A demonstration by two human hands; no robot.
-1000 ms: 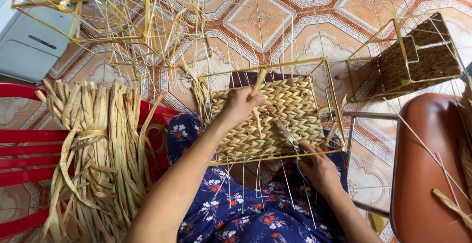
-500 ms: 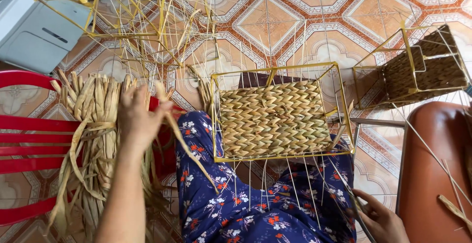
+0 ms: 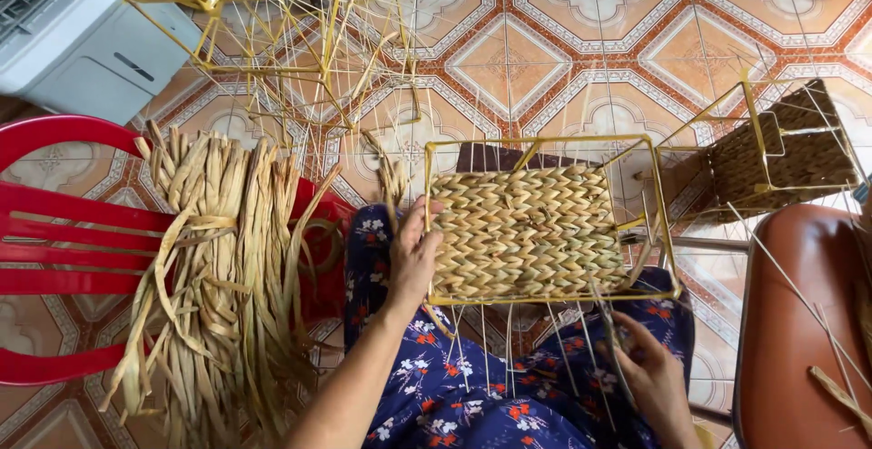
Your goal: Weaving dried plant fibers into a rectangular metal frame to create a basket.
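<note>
A yellow wire frame (image 3: 661, 222), partly filled with a woven straw panel (image 3: 527, 231), rests on my lap over blue flowered cloth. My left hand (image 3: 413, 258) grips the panel's left edge, fingers curled onto the weave. My right hand (image 3: 649, 372) sits below the frame's lower right corner, closed around a slim dark tool (image 3: 607, 322) that points up among the thin white strands hanging from the frame. A thick bundle of dried straw strips (image 3: 218, 267) lies to the left of my left arm.
The straw bundle is draped over a red plastic chair (image 3: 54, 231). Bare yellow wire frames (image 3: 272, 31) are piled at the top left beside a white appliance (image 3: 73, 40). Another partly woven frame (image 3: 790, 149) stands right, above a brown seat (image 3: 799, 322). The floor is patterned tile.
My left hand left the weave, reached to the straw bundle, and has come back to the panel's left edge. My right hand dropped low, then rose toward the frame's lower right corner.
</note>
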